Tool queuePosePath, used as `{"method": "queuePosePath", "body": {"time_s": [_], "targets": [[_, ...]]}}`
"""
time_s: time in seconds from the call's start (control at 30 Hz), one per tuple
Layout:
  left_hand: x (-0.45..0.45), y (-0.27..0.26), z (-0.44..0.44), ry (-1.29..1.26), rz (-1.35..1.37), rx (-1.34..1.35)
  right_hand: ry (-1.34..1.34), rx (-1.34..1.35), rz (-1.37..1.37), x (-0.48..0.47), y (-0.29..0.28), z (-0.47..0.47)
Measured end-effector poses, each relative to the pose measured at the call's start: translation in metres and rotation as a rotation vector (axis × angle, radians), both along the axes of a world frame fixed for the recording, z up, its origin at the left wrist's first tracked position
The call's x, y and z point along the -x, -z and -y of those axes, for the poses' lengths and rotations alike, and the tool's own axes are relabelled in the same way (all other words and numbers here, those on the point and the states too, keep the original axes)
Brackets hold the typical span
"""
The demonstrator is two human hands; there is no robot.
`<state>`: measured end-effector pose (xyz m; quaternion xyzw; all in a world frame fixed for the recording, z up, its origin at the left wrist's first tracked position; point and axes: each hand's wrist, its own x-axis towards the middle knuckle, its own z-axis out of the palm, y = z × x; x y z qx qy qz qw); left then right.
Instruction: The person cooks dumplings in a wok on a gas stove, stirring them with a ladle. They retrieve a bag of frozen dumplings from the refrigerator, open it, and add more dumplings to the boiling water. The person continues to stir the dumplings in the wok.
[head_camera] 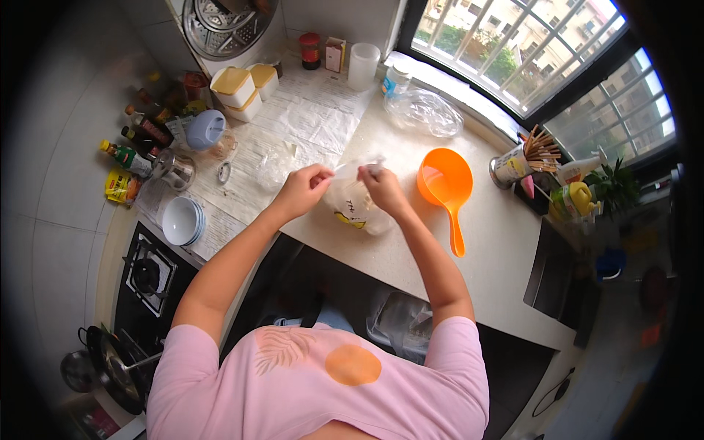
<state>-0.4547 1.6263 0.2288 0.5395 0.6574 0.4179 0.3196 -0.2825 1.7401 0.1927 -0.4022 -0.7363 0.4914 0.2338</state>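
On the counter before me stands a translucent plastic bag (352, 206) with dark writing and a yellow print; its pale contents are hard to make out. My left hand (304, 190) pinches the left side of the bag's top edge between thumb and fingers. The right side of that top is gripped by my right hand (380, 186), fingers curled and slightly blurred. Just right of the bag lies an orange plastic ladle (446, 179), its handle towards me. A crumpled clear plastic bag (276, 165) rests left of my left hand.
Stacked bowls (181, 221) and a glass jar (175, 169) stand at left, near the gas stove (147, 270). Behind lie another clear bag (426, 113) and a frosted plastic cup (363, 66). A chopstick holder (509, 165) stands right, beyond which is the sink (542, 286).
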Motion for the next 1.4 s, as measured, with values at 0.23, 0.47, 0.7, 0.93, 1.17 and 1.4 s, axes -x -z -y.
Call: {"method": "queuePosePath", "body": {"time_s": [0.23, 0.47, 0.7, 0.93, 1.17, 1.4], "targets": [[0.050, 0.045, 0.083, -0.137, 0.196, 0.163, 0.044, -0.315, -0.195, -0.017, -0.149, 0.004], [0.044, 0.067, 0.123, -0.045, 0.310, 0.334, 0.200, -0.557, 0.385, -0.020, 0.038, -0.003], [0.046, 0.063, 0.137, -0.035, 0.318, 0.337, 0.182, -0.010, 0.059, -0.024, -0.041, -0.014], [0.040, 0.060, 0.138, -0.006, 0.287, 0.394, 0.079, -0.282, -0.009, -0.013, -0.158, -0.003], [0.031, 0.058, 0.142, 0.100, 0.350, 0.389, 0.247, -0.428, 0.473, 0.000, 0.047, -0.015], [0.028, 0.049, 0.123, 0.134, 0.294, 0.355, 0.174, -0.266, -0.088, -0.008, -0.007, -0.062]]}}
